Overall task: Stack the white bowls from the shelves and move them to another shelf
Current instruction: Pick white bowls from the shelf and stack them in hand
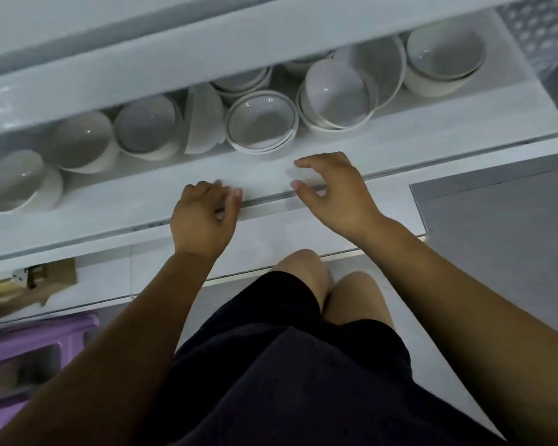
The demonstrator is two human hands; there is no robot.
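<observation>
**Op:** Both hands are empty. My right hand [332,191] is spread wide with relaxed fingers, over the front lip of the shelf [110,217] at centre frame. My left hand [203,217] is loosely curled at the same lip and grips nothing that I can see.

**Obs:** Where are the bowls?

**Op:** All on that shelf, in a row from lower left to upper right. The nearest is the centre stack [261,123], just above my right fingertips in the frame. To its right is a leaning stack [335,94], then a far stack [445,56] at upper right. Left of centre there's a tipped bowl [203,120] on its side, against the next stack [145,127] as far as I can tell.

**Obs:** How will you lift?

**Op:** My judgement is to take the centre stack two-handed, with my palms on opposite sides under the rim. I'd draw it towards me before raising it, because the upper shelf [271,43] overhangs the row. Glazed ware is likely slippery and nested bowls can shift, so I'd go slowly. I'd right the tipped bowl before nesting it, and avoid nudging the leaning stack.

**Obs:** Any clutter?

**Op:** A purple stool [29,358] at lower left, with a cardboard box [45,278] above it in the frame. I'd carry wide of both.
</observation>
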